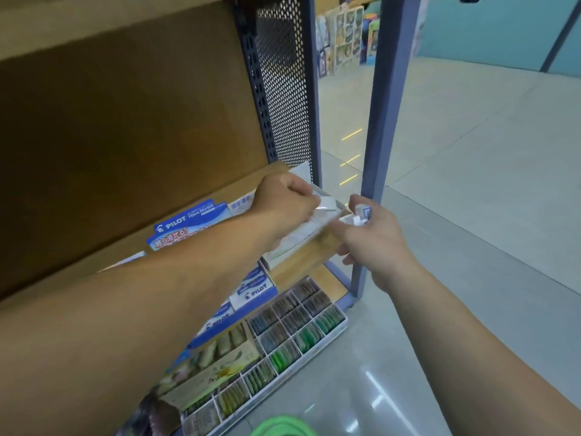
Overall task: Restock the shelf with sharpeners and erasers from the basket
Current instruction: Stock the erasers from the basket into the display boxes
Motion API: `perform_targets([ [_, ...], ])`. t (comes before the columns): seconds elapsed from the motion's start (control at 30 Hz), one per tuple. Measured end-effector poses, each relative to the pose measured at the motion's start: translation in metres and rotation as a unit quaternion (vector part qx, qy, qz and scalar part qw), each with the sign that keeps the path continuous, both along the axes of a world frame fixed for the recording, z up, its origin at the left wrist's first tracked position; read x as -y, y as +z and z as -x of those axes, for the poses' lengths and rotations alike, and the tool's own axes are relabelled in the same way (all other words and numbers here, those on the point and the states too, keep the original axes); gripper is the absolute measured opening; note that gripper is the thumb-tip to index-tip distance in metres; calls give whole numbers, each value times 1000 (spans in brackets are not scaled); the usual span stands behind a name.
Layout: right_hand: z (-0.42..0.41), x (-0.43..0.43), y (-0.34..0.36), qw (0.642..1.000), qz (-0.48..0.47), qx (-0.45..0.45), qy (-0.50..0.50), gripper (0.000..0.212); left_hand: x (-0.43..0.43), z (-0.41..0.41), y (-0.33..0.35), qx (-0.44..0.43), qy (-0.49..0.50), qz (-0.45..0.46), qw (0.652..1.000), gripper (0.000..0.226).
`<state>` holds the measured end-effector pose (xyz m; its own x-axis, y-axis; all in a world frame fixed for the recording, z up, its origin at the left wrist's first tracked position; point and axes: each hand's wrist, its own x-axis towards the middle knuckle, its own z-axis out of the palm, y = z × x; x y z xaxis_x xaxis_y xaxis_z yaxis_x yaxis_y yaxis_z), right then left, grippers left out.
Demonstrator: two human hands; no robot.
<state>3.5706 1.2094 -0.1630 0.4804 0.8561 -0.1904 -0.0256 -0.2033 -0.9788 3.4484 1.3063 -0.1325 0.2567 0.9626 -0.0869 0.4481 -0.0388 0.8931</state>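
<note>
Erasers [361,216] — small, white, blue-sleeved

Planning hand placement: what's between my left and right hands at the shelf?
Head view: a flat clear plastic tray on the light wooden shelf edge, gripped by the left hand; the right hand pinches small white-and-blue packets.

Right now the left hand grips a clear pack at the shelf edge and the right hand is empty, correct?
No: the head view shows the right hand holding small white-and-blue pieces. The left hand does grip the clear pack at the shelf edge.
</note>
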Motion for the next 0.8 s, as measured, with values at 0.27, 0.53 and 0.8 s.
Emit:
perform_targets([
  [0.27,-5,7,-2,998,-11,-67,1,32,-2,-3,-21,-103,-26,-4,994,10],
  [0.53,-15,20,27,996,-19,36,80,40,24,9,13,-30,-157,-40,986,27],
  [0.8,-3,26,35,964,-8,-97,247,36,40,38,24,19,-175,21,984,17],
])
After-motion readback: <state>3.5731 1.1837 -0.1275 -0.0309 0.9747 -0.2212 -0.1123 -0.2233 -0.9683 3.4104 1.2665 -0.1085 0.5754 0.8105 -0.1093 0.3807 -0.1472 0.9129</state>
